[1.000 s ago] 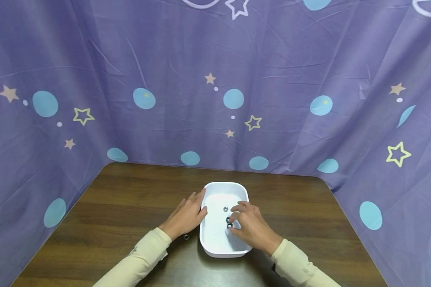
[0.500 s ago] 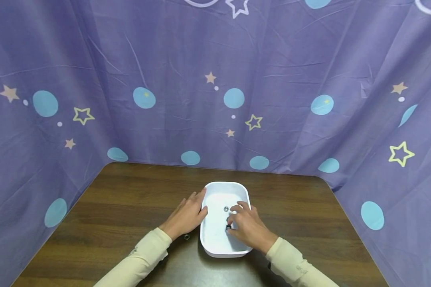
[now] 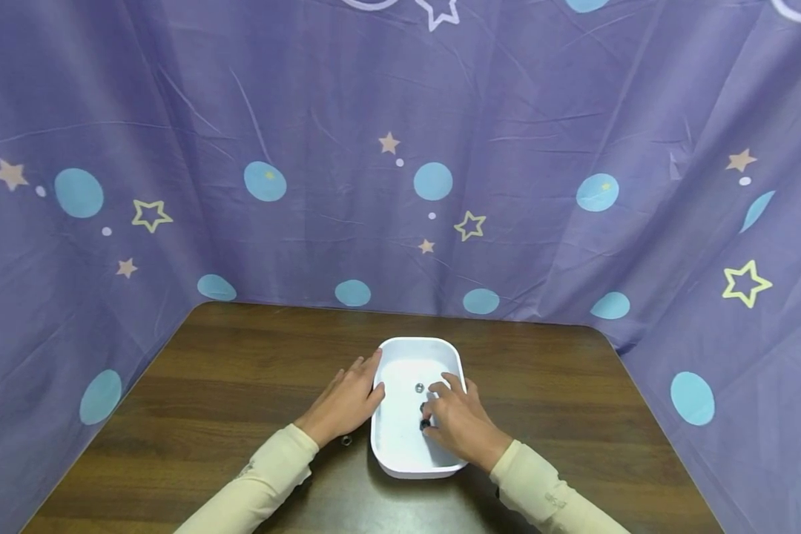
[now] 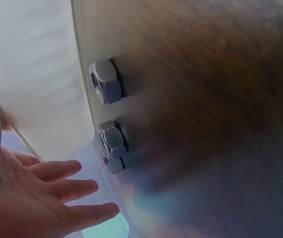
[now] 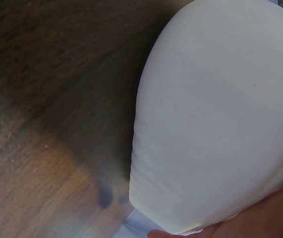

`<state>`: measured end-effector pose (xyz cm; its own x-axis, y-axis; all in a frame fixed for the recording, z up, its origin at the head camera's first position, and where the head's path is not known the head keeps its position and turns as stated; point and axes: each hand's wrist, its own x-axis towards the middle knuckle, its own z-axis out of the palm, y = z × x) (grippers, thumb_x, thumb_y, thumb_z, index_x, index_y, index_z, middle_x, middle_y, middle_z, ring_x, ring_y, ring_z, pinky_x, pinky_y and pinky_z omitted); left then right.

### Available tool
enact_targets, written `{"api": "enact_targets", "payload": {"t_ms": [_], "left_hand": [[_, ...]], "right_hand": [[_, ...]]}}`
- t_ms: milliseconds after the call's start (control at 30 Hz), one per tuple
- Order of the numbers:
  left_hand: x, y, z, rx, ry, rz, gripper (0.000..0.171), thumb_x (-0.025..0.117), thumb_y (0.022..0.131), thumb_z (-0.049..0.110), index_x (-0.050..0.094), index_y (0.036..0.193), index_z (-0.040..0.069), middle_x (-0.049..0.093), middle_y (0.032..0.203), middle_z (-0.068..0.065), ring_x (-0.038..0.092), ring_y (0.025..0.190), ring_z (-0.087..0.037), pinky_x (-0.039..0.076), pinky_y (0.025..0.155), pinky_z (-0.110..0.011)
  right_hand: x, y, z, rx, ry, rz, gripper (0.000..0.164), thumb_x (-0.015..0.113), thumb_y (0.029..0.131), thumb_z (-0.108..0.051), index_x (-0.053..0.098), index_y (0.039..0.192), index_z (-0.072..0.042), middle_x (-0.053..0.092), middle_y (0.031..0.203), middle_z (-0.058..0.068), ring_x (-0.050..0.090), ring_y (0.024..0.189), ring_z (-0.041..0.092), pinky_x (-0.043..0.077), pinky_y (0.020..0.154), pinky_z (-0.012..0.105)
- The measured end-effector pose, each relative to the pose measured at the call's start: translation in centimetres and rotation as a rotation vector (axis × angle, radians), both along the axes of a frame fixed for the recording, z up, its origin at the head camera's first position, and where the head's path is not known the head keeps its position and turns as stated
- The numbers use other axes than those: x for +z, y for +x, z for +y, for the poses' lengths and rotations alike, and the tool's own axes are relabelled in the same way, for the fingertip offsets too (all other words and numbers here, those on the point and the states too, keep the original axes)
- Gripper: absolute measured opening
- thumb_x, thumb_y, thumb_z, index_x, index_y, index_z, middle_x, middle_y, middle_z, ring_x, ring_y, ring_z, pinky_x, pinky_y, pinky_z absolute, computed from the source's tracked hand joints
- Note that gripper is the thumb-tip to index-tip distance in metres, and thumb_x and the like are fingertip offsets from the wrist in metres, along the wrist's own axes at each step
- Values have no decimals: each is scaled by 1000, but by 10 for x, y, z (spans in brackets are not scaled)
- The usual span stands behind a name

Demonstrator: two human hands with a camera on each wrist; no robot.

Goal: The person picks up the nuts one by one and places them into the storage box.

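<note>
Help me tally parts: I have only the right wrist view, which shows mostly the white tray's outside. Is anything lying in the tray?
Observer: Yes, the head view shows a silver nut on the floor of the white tray.
Operator: Is anything being held in there?
Observer: The right hand pinches a dark nut between thumb and fingertips.
Operator: Any parts outside the tray?
Observer: Yes, the left wrist view shows three nuts on the table beside it.
</note>
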<state>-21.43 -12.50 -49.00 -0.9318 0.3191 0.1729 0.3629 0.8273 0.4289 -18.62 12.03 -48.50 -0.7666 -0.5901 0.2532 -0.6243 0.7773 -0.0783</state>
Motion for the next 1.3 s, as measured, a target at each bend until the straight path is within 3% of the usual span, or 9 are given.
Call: {"api": "enact_targets", "payload": {"t_ms": [167, 333, 567, 1000, 1167, 1300], "left_hand": [[0, 0, 0, 3, -9, 1, 63, 48, 104, 34, 30, 160, 9, 44, 156, -10, 40, 143, -39, 31, 113, -65], [0, -1, 0, 2, -18, -1, 64, 48, 104, 34, 30, 160, 9, 43, 157, -10, 40, 143, -39, 31, 112, -65], [0, 0, 1, 7, -10, -11, 64, 49, 104, 34, 29, 160, 8, 42, 157, -12, 39, 144, -39, 30, 113, -66], [1, 0, 3, 19, -6, -22, 64, 48, 104, 34, 29, 160, 10, 42, 158, -9, 38, 145, -38, 29, 114, -65], [0, 0, 4, 19, -6, -24, 64, 48, 104, 34, 29, 160, 9, 42, 158, -10, 38, 145, -38, 29, 114, -65], [1, 0, 4, 18, 0, -20, 64, 49, 104, 34, 29, 160, 9, 42, 157, -11, 38, 145, -38, 29, 114, -65]], "right_hand": [[-1, -1, 0, 3, -25, 9, 22, 89, 75, -32, 80, 92, -20, 69, 118, 10, 51, 126, 41, 39, 98, 68], [-1, -3, 1, -14, -115, 14, 21, 82, 84, -32, 78, 98, -17, 69, 120, 11, 53, 126, 39, 41, 99, 65], [3, -3, 7, -51, -226, 45, 37, 80, 86, -26, 73, 119, -10, 62, 131, 15, 49, 130, 39, 42, 100, 60], [2, -6, 30, -179, -308, 71, 52, 79, 87, -26, 64, 132, -4, 54, 139, 22, 49, 131, 37, 45, 98, 58], [0, -6, 37, -217, -338, 42, 61, 79, 87, -25, 56, 139, -2, 53, 142, 22, 49, 132, 38, 45, 98, 58], [-1, -3, 40, -257, -369, -39, 67, 77, 89, -25, 50, 146, -3, 53, 142, 20, 48, 133, 36, 43, 102, 58]]}}
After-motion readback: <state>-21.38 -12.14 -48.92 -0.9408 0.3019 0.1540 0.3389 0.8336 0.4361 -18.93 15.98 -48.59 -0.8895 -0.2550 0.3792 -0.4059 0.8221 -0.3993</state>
